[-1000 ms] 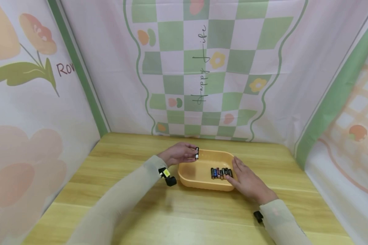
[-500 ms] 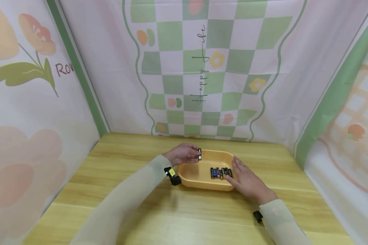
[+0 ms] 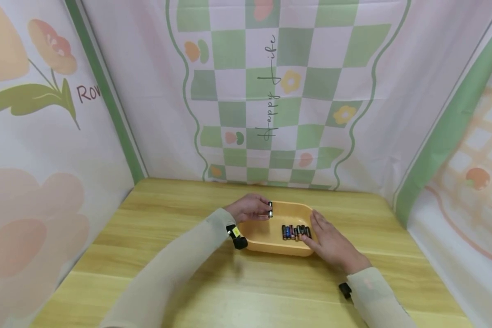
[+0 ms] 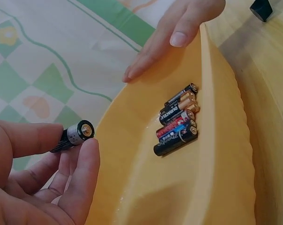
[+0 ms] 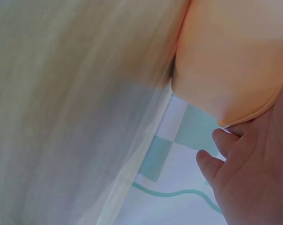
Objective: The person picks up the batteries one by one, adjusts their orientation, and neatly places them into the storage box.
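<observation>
My left hand (image 3: 246,208) pinches a small black-and-silver battery (image 4: 75,136) between thumb and fingers, over the left part of a yellow-orange plastic tray (image 3: 266,248). One metal end of this battery faces the left wrist camera. Inside the tray, towards its right end, several batteries (image 3: 288,232) lie side by side in a row: black, blue, red and copper-topped. Along the tray's right end rests my right hand (image 3: 332,243), its fingers straight against the rim and outer wall. Its thumb reaches over the rim, close to the end of the battery row.
The tray stands on a light wood-grain table (image 3: 238,296). Behind the table hangs a green-and-white checked curtain (image 3: 287,114), and printed cloth also borders both sides. A black wrist camera (image 3: 239,241) sits below my left hand.
My left hand has moved slightly right and towards me, carrying the battery further over the tray. The right hand, the tray and the row of batteries have stayed put.
</observation>
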The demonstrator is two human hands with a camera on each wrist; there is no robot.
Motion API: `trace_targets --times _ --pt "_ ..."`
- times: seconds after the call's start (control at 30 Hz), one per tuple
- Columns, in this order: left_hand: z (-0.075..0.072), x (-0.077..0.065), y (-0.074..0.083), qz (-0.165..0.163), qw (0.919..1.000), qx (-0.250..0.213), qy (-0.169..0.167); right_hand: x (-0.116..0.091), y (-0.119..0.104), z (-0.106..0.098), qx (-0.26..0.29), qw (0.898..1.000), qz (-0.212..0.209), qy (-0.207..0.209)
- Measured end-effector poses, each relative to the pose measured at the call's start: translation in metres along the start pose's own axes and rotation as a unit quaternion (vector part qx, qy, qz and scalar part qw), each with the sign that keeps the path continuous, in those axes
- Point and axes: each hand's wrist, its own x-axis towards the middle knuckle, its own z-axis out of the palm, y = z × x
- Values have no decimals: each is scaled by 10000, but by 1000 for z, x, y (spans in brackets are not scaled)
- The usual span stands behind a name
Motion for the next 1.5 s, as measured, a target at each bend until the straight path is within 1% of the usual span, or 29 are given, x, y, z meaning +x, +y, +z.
trace_targets --times 0.1,0.23,0.33,0.43,0.67,0.73,0.87,1.0,1.23,1.37,1.5 --pt "2 3 -3 -28 10000 57 15 0 0 0 7 10000 4 -14" --pt "6 6 -6 -173 9995 266 84 0 0 0 23 10000 14 -53" --pt "10 9 -8 -314 9988 350 127 0 -1 -1 21 10000 25 -62" --pt "14 11 -10 -389 9982 439 133 0 -1 -1 34 10000 44 -59" --pt "21 16 -20 -376 9967 710 133 1 0 -1 43 9999 62 -66" --pt "23 18 -22 -337 9959 820 196 1 0 -2 49 9999 67 -60" --pt "26 21 -28 -354 9954 813 353 1 0 -1 57 10000 67 -43" --pt "27 20 -34 -394 9937 936 467 0 1 0 62 10000 31 -19" --pt "30 16 -37 -469 9927 1004 475 -1 0 -2 48 10000 9 14" --pt "33 14 -38 -502 9893 1246 564 0 -1 -2 83 10000 -15 -16" --pt "38 14 -40 -497 9818 1720 625 -1 -1 -1 38 10000 -4 -40"
